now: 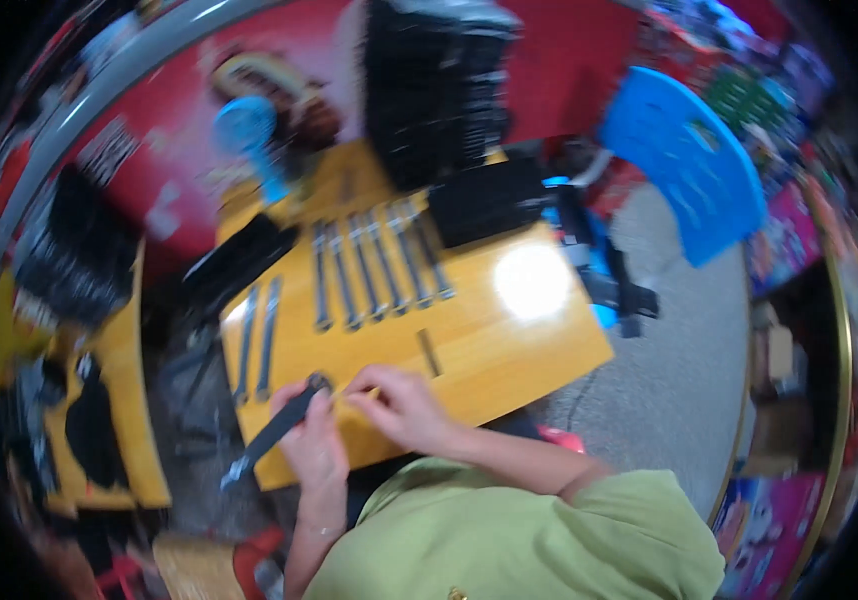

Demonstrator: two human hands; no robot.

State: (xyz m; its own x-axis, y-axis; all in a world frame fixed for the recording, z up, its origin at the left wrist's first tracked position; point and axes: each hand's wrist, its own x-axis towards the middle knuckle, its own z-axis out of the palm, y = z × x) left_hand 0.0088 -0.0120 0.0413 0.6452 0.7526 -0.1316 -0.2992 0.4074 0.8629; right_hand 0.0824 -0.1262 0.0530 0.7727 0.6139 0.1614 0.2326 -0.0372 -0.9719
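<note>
Apparently pinching the strap [274, 432] for steadiness in left hand [315, 442], curling right hand [404, 405] beside its end (pinching what, unclear).

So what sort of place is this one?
Possibly a small shop used as a workroom, though blur leaves that unsure: dark straps lie in rows on a yellowish wooden table, and colourful packages crowd the right side beyond a blue plastic chair.

Probably a shop, given packed shelves [844, 350]
</note>
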